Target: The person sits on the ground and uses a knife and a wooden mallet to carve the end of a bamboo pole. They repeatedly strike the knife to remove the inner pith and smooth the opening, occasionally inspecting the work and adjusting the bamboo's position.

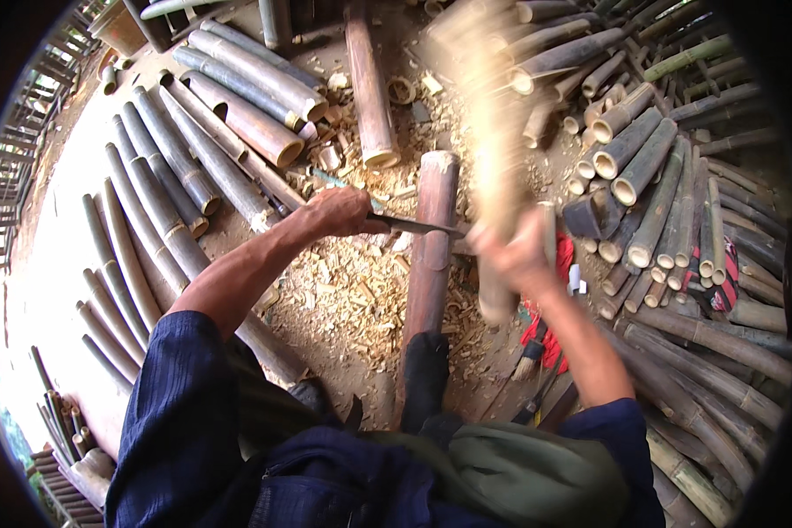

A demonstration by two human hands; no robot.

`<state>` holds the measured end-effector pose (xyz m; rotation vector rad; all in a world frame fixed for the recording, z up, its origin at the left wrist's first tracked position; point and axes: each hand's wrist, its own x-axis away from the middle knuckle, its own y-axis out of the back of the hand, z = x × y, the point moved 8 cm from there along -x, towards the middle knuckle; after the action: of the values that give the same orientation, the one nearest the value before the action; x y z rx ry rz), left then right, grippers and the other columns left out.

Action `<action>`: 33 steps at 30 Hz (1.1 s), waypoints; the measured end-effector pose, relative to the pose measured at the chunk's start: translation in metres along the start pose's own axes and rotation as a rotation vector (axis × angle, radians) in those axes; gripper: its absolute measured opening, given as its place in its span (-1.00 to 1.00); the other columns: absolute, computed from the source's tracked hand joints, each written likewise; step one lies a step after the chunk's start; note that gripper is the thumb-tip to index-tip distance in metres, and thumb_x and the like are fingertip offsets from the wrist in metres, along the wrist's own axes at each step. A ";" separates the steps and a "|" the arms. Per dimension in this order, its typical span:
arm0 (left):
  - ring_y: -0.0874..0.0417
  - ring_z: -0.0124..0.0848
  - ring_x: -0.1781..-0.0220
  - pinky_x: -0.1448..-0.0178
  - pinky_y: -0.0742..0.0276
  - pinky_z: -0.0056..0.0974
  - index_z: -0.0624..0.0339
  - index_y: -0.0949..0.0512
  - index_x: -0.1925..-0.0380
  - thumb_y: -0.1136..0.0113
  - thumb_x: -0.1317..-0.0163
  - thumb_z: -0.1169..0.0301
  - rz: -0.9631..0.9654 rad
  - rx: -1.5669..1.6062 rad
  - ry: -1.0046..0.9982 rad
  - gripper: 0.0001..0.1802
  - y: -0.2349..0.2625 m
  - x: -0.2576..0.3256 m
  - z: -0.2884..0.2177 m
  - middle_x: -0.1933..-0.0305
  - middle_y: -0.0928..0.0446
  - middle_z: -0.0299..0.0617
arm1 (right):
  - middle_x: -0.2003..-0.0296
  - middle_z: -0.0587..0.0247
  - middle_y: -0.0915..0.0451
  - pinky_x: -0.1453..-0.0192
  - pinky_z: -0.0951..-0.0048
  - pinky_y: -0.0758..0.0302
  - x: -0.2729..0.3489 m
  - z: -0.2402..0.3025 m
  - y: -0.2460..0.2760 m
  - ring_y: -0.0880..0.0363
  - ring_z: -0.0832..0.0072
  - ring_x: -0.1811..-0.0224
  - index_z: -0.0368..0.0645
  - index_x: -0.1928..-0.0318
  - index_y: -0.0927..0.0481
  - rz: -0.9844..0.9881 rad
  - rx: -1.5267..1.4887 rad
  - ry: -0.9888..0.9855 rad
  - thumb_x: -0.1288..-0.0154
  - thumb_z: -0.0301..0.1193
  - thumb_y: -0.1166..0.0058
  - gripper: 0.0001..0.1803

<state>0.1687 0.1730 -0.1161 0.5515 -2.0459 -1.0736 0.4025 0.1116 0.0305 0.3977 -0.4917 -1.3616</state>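
Dark blue clothing (180,396) sits nearest, on the near side of the bamboo pole (428,295), which lies under a dark-covered foot (426,370). Across the pole runs a knife (405,223). Left of the pole, the left hand (341,213) has fingers wrapped round the knife's handle; right of it, the right hand (514,251) clasps a motion-blurred pale club (495,132), its separate fingers too smeared to tell. Shavings (348,295) surround the pole; bamboo lengths (157,207) lie farther out on either side.
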 end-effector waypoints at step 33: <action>-0.73 -0.11 0.37 0.31 -0.62 0.03 0.12 -0.59 0.33 -0.43 -0.23 0.09 -0.310 0.100 0.048 -0.66 -0.035 0.106 -0.034 0.36 -0.62 -0.13 | -0.05 0.22 -0.59 -0.23 0.33 -0.54 0.051 -0.045 0.018 -0.60 0.43 -0.05 -0.28 -0.35 -0.39 0.038 -0.411 -0.276 -0.12 -0.26 -0.48 -0.17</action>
<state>0.1302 0.0668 -0.0885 0.9611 -2.0227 -1.1244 0.4482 0.0641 0.0080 -0.1377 -0.4277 -1.4462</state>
